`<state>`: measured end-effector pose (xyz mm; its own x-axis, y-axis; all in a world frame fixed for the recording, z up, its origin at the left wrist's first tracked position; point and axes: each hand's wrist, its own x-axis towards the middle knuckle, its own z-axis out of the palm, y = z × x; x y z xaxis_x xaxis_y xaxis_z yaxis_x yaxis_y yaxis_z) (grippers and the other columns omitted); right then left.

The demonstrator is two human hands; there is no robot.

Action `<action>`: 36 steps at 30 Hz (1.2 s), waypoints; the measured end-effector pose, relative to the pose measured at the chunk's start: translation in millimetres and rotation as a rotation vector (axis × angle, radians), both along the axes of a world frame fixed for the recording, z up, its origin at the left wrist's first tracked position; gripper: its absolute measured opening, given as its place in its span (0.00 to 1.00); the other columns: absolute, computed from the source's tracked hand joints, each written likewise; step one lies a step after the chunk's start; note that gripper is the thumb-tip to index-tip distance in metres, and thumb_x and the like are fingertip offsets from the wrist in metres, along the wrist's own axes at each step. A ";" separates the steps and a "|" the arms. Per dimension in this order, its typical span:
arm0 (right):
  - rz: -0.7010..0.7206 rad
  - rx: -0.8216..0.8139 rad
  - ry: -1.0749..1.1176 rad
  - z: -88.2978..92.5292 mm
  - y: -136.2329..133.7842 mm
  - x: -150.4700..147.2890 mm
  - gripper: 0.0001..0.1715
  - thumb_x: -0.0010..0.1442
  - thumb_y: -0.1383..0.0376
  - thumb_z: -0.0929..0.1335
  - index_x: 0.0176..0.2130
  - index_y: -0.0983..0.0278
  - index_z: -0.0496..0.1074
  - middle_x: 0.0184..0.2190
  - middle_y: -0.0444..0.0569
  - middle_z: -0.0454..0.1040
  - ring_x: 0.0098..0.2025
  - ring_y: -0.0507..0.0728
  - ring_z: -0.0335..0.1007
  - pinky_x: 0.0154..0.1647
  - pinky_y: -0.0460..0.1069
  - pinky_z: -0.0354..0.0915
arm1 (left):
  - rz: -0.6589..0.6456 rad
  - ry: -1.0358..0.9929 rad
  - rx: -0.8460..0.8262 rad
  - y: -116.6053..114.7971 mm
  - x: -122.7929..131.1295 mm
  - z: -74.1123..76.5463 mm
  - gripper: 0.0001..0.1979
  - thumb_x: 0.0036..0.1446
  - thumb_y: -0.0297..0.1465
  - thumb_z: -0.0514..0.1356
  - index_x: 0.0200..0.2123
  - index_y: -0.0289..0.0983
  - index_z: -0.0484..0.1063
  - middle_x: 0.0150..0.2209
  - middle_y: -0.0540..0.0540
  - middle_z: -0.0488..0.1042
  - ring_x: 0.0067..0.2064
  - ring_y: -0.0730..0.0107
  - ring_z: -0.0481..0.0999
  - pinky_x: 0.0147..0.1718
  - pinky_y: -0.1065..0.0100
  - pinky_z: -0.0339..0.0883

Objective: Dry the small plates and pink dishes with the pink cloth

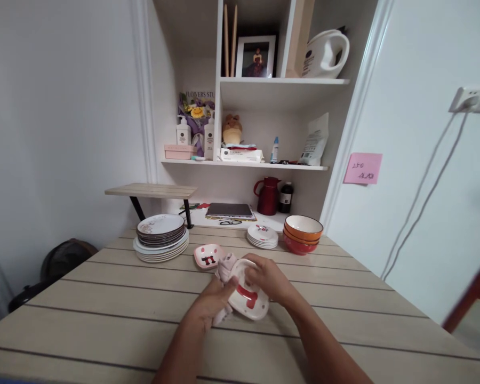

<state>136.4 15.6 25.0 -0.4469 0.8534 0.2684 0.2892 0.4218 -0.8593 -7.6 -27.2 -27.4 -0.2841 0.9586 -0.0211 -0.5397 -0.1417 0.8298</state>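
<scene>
Above the middle of the table, a small white dish [253,306] with a red pattern and dots is tilted between my hands. My left hand [214,298] is closed on a pale pink cloth [225,265] against the dish's left side, its thumb over the rim. The cloth bunches above this hand and hangs below it. My right hand [269,276] grips the dish's upper right edge, with some fingers bent into the bowl of it. Just behind lies a pink-rimmed dish [208,257] with a dark and red picture.
A stack of large plates [161,226] stands at the back left, by a raised wooden shelf [152,190]. Small plates [263,234] and stacked bowls [303,228] sit at the back right. Behind them are a laptop [229,210] and a red jug [268,196].
</scene>
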 end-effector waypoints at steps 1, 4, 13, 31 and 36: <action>-0.022 0.007 -0.011 0.1 0.2 -0.2 0.14 0.49 0.69 0.64 0.35 0.61 0.75 0.22 0.42 0.72 0.25 0.53 0.65 0.30 0.47 0.61 | -0.043 0.064 -0.002 -0.3 1.3 0.6 0.33 0.33 0.38 0.75 0.47 0.41 0.75 0.35 0.43 0.81 0.37 0.59 0.80 0.33 0.67 0.71; -0.077 -0.052 0.146 -0.3 -0.9 -2.5 0.29 0.47 0.68 0.69 0.51 0.56 0.72 0.29 0.42 0.76 0.28 0.54 0.68 0.35 0.48 0.64 | -0.086 0.128 -0.022 0.5 -0.3 7.1 0.30 0.35 0.32 0.74 0.46 0.38 0.75 0.38 0.41 0.81 0.37 0.60 0.80 0.33 0.68 0.71; -0.056 -0.460 0.755 -14.8 -16.2 -29.5 0.54 0.44 0.58 0.77 0.64 0.54 0.54 0.51 0.54 0.74 0.48 0.59 0.73 0.50 0.53 0.65 | 0.249 -0.079 -0.079 6.6 -0.6 17.2 0.30 0.48 0.35 0.67 0.55 0.45 0.65 0.38 0.46 0.80 0.31 0.68 0.80 0.24 0.74 0.67; 0.054 -0.297 0.430 5.7 -12.7 -9.0 0.31 0.52 0.67 0.64 0.56 0.55 0.66 0.31 0.43 0.74 0.24 0.52 0.69 0.12 0.40 0.59 | 0.228 0.268 0.089 6.6 18.1 13.6 0.25 0.46 0.35 0.69 0.48 0.37 0.74 0.45 0.40 0.79 0.49 0.57 0.78 0.48 0.64 0.69; 0.085 -0.290 0.373 17.0 -12.2 6.3 0.33 0.50 0.69 0.64 0.56 0.56 0.68 0.29 0.43 0.74 0.24 0.51 0.69 0.10 0.39 0.57 | 0.287 0.547 -0.035 4.8 17.2 12.4 0.21 0.45 0.35 0.69 0.44 0.37 0.77 0.42 0.39 0.81 0.46 0.54 0.78 0.44 0.64 0.70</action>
